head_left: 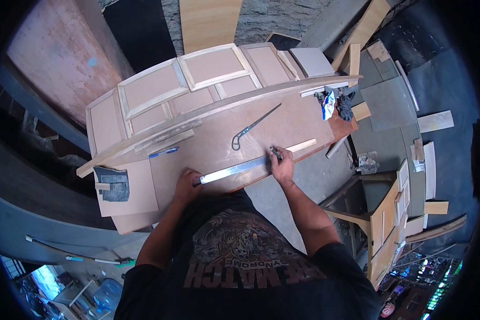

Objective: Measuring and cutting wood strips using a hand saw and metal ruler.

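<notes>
A shiny flat metal ruler (232, 172) lies slantwise along the near edge of the brown workbench (208, 146). At its left end my left hand (186, 185) is closed on it, near a dark piece at the end. My right hand (282, 165) rests by the ruler's other end, its fingers closed around a short dark pen-like tool (275, 153). From beneath that hand a narrow pale wood strip (302, 145) runs on to the right. Farther back lies a handsaw (253, 127) with a looped handle and thin dark blade. A blue pen (164, 152) is at the left.
Framed panels (213, 66) lean behind a long wood batten (224, 98). Sandpaper (113, 185) rests on a board at left. A blue-and-white packet (328, 104) and dark cloth (345, 104) sit at the right end. A wooden stand (376, 229) is at lower right.
</notes>
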Available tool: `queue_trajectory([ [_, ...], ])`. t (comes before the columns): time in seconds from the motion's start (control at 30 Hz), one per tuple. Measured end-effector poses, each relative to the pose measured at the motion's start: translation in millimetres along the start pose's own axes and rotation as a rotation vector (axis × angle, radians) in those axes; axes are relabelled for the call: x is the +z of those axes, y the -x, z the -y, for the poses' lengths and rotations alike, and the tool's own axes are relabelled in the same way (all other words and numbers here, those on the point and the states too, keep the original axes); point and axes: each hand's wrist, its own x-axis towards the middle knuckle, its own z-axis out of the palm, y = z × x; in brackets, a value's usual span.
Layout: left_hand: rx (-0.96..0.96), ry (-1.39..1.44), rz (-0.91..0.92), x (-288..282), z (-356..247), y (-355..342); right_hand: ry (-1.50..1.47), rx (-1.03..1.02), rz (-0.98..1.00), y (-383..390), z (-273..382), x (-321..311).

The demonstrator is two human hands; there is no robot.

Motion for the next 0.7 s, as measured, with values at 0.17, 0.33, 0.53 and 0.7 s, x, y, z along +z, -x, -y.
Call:
queue_trajectory([
  [0.17,-0.028,-0.035,0.007,-0.9,-1.5,4.0,0.229,-0.064,0.16,-1.1,-27.8,-10.8],
  [0.33,-0.055,-0.06,-0.051,-16.1,-0.5,15.6,0.262,-0.065,0.237,4.4,-16.4,-4.7],
  [0.53,-0.063,-0.154,-0.195,-41.7,1.2,36.3,0.151,-0.127,0.274,27.4,13.5,20.8],
  [0.7,-0.083,-0.222,-0.272,-45.2,10.9,45.2,0.114,-0.128,0.261,38.2,26.5,31.1],
])
